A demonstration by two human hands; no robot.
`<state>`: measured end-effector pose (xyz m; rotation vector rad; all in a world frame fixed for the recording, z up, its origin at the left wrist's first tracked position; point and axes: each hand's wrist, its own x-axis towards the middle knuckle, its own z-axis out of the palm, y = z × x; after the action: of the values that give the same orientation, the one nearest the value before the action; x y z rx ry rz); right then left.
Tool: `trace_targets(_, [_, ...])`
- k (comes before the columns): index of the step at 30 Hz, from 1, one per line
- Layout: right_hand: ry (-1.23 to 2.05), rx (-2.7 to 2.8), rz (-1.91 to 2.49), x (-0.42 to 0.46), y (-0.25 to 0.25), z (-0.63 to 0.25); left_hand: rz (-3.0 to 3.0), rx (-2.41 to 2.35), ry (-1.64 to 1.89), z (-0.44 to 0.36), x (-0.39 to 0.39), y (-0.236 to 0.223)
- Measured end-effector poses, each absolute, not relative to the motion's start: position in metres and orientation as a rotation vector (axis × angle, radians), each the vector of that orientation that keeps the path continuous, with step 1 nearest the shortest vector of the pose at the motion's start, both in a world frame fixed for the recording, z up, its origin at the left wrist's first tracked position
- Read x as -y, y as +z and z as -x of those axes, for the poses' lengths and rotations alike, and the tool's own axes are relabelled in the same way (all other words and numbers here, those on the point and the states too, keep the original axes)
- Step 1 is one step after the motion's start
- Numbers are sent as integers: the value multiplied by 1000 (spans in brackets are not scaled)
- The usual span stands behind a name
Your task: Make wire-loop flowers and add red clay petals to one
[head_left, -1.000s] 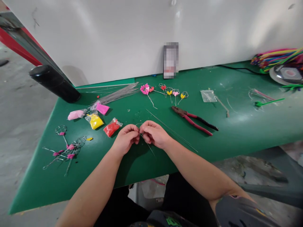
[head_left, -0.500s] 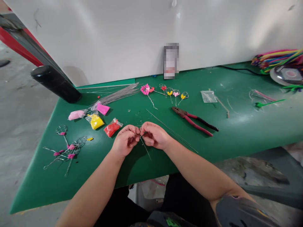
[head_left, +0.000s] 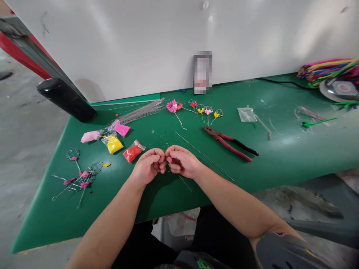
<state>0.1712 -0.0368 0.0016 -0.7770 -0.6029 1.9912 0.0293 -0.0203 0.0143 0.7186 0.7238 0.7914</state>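
2 bare hands pinched narrow, left hand (head_left: 147, 167) and right hand (head_left: 181, 162), on thin steel wire (head_left: 181, 179), long axis running near-right, right hand closer to its free end.

Person is wearing black trousers (head_left: 221, 233), a dark top with green print (head_left: 203, 263), grey patterned fabric (head_left: 283, 252) at the right elbow; left hand (head_left: 147, 167) and right hand (head_left: 182, 162) are showing bare.

Blurred card (head_left: 202, 73); wire (head_left: 182, 180) seemingly hidden between left hand (head_left: 147, 167) and right hand (head_left: 182, 161)
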Motion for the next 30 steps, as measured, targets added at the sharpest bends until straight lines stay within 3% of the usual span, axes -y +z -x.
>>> trace_targets(30, [1872, 587, 802, 35, -6, -168, -736, -874, 921, -33, 21, 12])
